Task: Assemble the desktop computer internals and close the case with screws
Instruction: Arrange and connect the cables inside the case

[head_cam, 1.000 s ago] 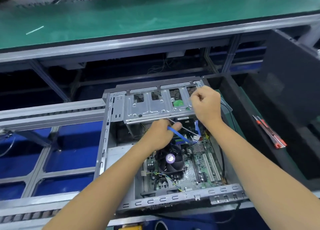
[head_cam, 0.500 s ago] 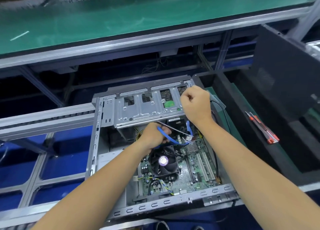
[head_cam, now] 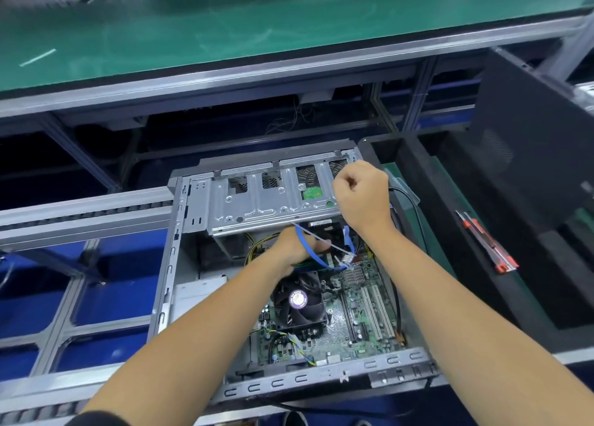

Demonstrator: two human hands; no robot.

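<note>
**Desktop case open, both hands at the drive cage, cabling in progress**

Desktop case [head_cam: 199,300] lies on its side on the conveyor frame, open face up, motherboard [head_cam: 360,316] and CPU fan [head_cam: 299,300] exposed. Long axis of the case runs away from the person; drive cage [head_cam: 270,200] sits at the far end.

Left hand [head_cam: 294,245] is inside the case just below the cage edge, fingers curled round the blue cable [head_cam: 310,252], which loops down to a white connector [head_cam: 347,260] on the board. Right hand [head_cam: 361,194] is fisted at the cage's right end, apparently pinching a thin white tie or wire [head_cam: 316,236] that runs slanting down to the left hand; exact pinch hidden.

Key relation: the connector lies just right of the left hand and below the right wrist, so the left hand is nearer. Judgement: cable routing step, early to mid task; side panel [head_cam: 527,155] off, leaning at right.

Red-handled tools [head_cam: 488,242] lie on the black tray, well apart. Fan sticker and the label under the cage are unreadable.
</note>
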